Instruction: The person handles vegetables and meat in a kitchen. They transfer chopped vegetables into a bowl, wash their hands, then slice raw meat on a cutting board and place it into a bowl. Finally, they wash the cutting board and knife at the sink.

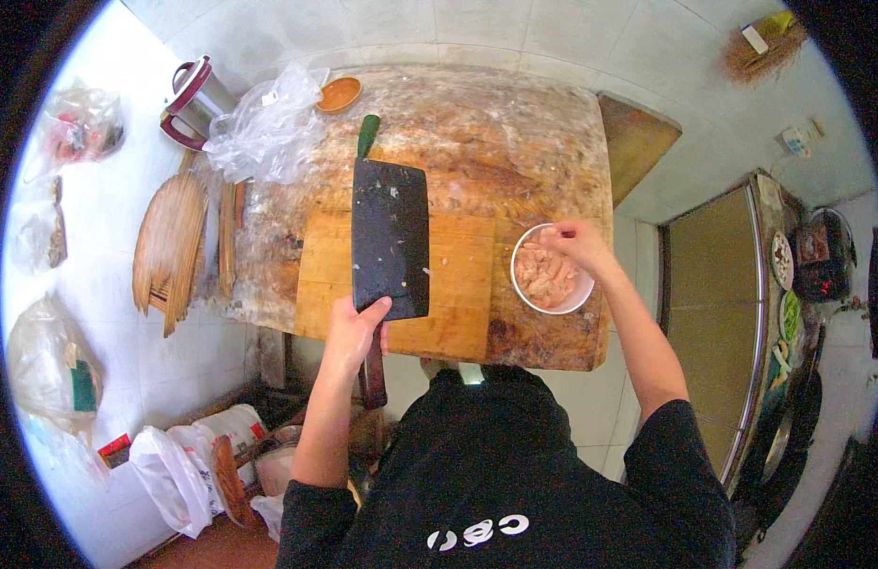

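My left hand [359, 328] grips the dark wooden handle of a broad cleaver [390, 249]. Its black blade is held flat above a wooden cutting board [464, 284], with small pale scraps stuck to it. Beyond the blade's far end a green handle [368, 135] shows, and the rest of that tool is hidden. At the right stands a white bowl [584, 293] of raw, pale pink sliced meat [542, 274]. My right hand [577, 245] is over the bowl's far rim, fingers bent together at the meat; whether they hold a piece is unclear.
A worn wooden table [552, 149] carries a clear plastic bag [268, 135] and an orange-brown dish [339, 95]. At its left are a steel jug [200, 103] and bundled wooden sticks [172, 242]. A counter at far right holds a plate of cut greens [789, 315].
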`<state>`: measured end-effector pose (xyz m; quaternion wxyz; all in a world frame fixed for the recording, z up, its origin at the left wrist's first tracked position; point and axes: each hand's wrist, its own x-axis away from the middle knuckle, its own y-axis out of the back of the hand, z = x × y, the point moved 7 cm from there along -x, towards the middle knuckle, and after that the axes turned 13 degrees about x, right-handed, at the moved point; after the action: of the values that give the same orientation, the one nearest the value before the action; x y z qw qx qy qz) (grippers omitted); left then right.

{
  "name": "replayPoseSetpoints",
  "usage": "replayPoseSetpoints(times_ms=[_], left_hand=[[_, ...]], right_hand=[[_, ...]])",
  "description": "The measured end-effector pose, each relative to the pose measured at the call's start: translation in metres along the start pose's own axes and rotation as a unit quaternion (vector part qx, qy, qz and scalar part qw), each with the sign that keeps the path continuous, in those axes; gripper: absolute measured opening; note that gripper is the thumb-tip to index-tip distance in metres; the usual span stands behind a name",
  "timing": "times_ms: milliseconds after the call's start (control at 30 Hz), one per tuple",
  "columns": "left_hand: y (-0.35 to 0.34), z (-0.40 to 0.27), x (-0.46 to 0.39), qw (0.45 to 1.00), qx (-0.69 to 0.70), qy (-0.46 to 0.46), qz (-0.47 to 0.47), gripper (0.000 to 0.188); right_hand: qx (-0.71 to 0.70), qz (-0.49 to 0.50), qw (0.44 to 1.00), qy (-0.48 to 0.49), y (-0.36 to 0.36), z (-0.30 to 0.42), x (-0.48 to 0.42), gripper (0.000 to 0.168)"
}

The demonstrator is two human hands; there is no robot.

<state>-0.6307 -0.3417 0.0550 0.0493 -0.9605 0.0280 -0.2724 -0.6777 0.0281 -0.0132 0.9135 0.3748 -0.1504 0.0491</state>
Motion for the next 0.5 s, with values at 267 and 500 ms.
replayPoseSetpoints(times_ms=[267, 500], left_hand=[[0.011, -0.009, 0.01, 0.999, -0.027, -0.027, -0.037, 0.024], [0.03, 0.012, 0.018, 0.971, -0.227, -0.035, -0.069, 0.023]], right_hand=[[0.158, -0.018, 0.975, 0.155, -0.078, 0.105, 0.021, 0.035], [0.072, -0.009, 0.982, 0.174, -0.139, 0.114, 0.029, 0.038]])
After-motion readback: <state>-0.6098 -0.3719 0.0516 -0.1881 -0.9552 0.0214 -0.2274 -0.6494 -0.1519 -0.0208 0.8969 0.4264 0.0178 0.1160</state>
